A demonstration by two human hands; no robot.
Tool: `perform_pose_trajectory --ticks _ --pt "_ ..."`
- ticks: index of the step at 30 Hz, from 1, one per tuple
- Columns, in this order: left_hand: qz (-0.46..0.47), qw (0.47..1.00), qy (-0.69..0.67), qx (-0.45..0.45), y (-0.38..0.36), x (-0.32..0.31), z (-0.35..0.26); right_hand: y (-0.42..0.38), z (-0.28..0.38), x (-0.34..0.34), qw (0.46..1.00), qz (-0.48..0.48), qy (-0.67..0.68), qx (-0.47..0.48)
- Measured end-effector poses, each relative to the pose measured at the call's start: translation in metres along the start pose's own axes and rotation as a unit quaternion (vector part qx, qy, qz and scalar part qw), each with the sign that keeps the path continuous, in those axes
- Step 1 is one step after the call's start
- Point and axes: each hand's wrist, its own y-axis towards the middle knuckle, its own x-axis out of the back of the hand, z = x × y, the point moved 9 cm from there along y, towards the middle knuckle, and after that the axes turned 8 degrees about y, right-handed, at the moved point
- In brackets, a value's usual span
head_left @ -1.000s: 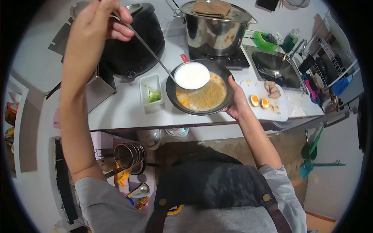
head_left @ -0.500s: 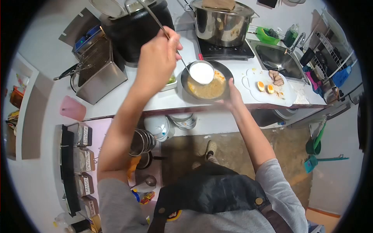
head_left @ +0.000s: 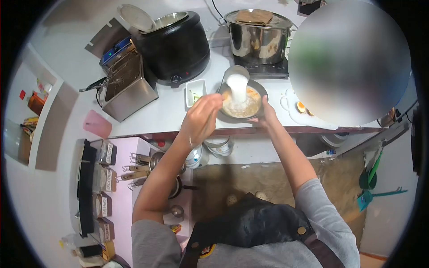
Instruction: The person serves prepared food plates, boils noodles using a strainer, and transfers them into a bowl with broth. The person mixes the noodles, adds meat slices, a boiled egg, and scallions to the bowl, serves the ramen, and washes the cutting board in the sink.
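My left hand (head_left: 202,117) is closed around the handle of a metal ladle (head_left: 233,70), most of the handle hidden by the fingers. The ladle is tipped over a dark bowl (head_left: 258,86), and creamy white liquid (head_left: 238,89) streams from it into the bowl. Inside the bowl lies a brownish broth (head_left: 251,108) with orange patches at its edge. My right hand (head_left: 268,113) grips the bowl's right side, thumb up along the rim and fingers beneath. Left of the bowl is a white rectangular dish (head_left: 189,88) with bits of green in it.
Behind stand a black soup kettle (head_left: 178,51) with its lid raised and a steel stockpot (head_left: 259,42) on an induction cooker (head_left: 263,70). A fryer (head_left: 127,91) is at left. Rightward, a white board (head_left: 292,107) holds a halved egg (head_left: 300,107); a blurred circle hides the area beyond.
The ladle, full and level above the bowl before, is now tipped and pouring. My left hand has come down toward the bowl's near left side. The view has shifted slightly.
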Motion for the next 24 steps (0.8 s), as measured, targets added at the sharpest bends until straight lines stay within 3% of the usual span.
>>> perform_pose_trajectory --ticks 9,12,15,18,21,24 --pt "0.123 0.954 0.200 -0.189 -0.071 -0.058 -0.067 -0.010 0.010 0.000 0.997 0.018 -0.043 -0.063" --pt "0.052 0.977 0.177 -0.111 -0.052 -0.038 -0.077 -0.009 0.009 0.019 0.996 0.021 -0.063 -0.063" --pt "-0.102 0.983 0.138 0.057 -0.023 0.035 -0.084 -0.022 0.015 0.049 0.996 -0.016 -0.074 -0.057" --pt "-0.243 0.934 0.118 0.232 -0.027 0.136 -0.100 -0.060 0.027 0.066 0.991 0.016 -0.124 -0.046" --pt "-0.369 0.860 0.013 0.351 -0.094 0.203 -0.108 -0.098 0.033 0.108 0.985 -0.024 -0.168 -0.001" --pt "-0.348 0.766 0.153 0.518 -0.210 0.221 -0.105 -0.129 0.008 0.177 0.966 -0.114 -0.233 0.000"
